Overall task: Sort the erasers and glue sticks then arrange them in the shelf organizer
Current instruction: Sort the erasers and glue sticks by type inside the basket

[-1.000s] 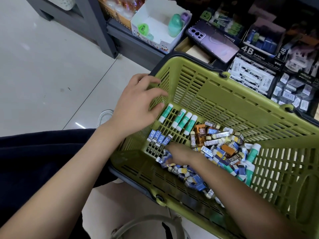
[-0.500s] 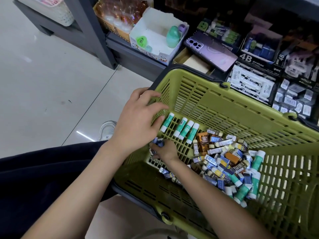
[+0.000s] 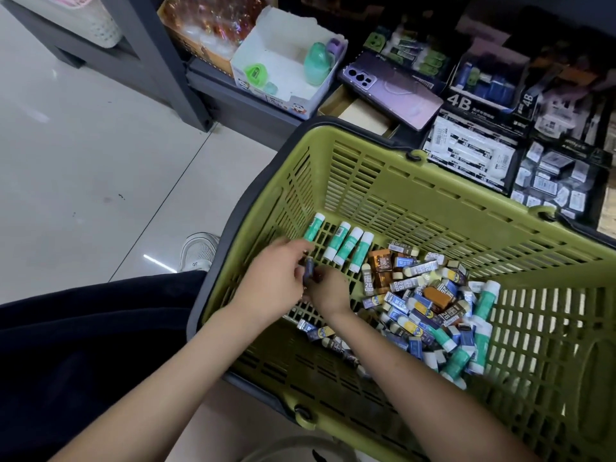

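Lowered off the basket (image 3: 433, 181) wall, my left hand (image 3: 276, 278) pinches a blue eraser (image 3: 308, 269); right hand (image 3: 329, 291), grip unclear.

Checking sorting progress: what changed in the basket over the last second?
The left hand dropped from the basket wall to meet the right hand, which moved left from the eraser pile. The left hand now seems to pinch a blue eraser; the row of blue erasers is out of sight. The four glue sticks stayed lined up.
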`<state>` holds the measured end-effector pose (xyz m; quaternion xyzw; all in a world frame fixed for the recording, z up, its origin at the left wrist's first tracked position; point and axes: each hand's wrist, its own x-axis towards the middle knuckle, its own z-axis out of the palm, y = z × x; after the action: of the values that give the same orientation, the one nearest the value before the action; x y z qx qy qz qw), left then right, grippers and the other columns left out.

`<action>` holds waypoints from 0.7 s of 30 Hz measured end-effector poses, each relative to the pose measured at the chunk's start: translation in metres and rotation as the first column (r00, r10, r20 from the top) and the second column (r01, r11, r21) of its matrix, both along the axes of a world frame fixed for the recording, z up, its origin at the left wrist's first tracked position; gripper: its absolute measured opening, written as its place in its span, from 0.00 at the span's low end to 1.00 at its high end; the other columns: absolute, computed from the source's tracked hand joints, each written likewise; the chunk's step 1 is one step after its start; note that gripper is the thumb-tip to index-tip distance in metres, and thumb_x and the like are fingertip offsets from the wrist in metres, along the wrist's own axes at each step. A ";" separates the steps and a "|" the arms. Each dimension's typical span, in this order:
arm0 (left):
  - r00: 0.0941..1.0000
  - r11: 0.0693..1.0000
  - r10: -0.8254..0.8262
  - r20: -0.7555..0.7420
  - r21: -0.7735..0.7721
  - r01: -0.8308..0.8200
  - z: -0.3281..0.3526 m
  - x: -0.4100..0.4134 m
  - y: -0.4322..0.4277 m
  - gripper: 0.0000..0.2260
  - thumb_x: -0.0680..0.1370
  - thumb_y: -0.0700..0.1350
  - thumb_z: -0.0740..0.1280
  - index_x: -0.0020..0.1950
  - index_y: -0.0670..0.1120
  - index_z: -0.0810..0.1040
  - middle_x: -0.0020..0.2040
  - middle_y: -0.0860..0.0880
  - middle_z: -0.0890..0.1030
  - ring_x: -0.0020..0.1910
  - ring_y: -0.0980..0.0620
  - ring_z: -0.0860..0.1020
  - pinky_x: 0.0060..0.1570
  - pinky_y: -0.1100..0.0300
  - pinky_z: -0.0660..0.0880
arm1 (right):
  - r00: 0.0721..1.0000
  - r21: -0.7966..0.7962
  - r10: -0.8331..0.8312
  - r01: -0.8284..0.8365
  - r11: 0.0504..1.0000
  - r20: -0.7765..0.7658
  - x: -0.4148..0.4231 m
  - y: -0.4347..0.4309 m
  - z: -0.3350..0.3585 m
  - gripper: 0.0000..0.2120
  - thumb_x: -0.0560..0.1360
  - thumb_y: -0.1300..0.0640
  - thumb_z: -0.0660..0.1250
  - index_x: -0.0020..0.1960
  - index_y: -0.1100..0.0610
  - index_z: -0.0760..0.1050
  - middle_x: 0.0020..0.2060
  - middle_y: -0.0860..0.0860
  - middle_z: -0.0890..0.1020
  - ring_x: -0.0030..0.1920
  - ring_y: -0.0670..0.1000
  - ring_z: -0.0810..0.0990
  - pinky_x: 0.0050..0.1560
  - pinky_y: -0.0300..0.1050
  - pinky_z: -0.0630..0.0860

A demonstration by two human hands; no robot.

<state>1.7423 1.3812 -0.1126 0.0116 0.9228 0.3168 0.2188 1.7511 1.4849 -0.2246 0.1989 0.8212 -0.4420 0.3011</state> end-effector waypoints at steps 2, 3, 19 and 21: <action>0.984 0.995 -0.016 0.176 -0.097 0.033 -0.013 0.001 0.000 0.20 0.76 0.33 0.61 0.67 0.43 0.73 0.62 0.41 0.76 0.61 0.45 0.75 0.60 0.59 0.70 | 1.000 0.031 0.019 -0.019 0.999 -0.008 0.002 0.005 0.000 0.08 0.78 0.62 0.63 0.42 0.60 0.78 0.42 0.60 0.83 0.42 0.58 0.83 0.44 0.53 0.80; 0.972 0.989 -0.021 0.233 -0.136 0.054 -0.019 -0.001 -0.002 0.20 0.76 0.33 0.62 0.67 0.42 0.72 0.62 0.41 0.77 0.61 0.45 0.75 0.58 0.59 0.70 | 0.999 0.053 0.041 -0.040 0.998 -0.014 0.002 0.006 -0.001 0.10 0.78 0.60 0.63 0.41 0.60 0.79 0.40 0.58 0.83 0.41 0.57 0.83 0.42 0.50 0.79; 0.974 0.940 0.151 0.171 -0.330 -0.088 -0.101 0.002 0.020 0.15 0.73 0.42 0.72 0.57 0.42 0.74 0.52 0.43 0.81 0.51 0.43 0.78 0.48 0.55 0.73 | 0.999 0.130 0.037 -0.041 0.991 0.035 -0.017 0.019 -0.011 0.25 0.74 0.44 0.68 0.25 0.54 0.62 0.22 0.48 0.66 0.23 0.48 0.64 0.24 0.41 0.55; 0.982 0.932 0.140 0.129 -0.352 -0.087 -0.106 0.003 0.019 0.12 0.73 0.39 0.71 0.54 0.42 0.74 0.49 0.42 0.82 0.49 0.42 0.78 0.46 0.55 0.73 | 0.996 0.045 -0.039 0.035 0.998 0.078 -0.020 0.019 -0.012 0.25 0.73 0.49 0.70 0.24 0.55 0.63 0.22 0.50 0.66 0.23 0.49 0.65 0.25 0.41 0.57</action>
<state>1.7450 1.4002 -0.2181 -0.1046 0.9437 0.1626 0.2685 1.7309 1.5042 -0.2362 0.2379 0.8144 -0.4212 0.3206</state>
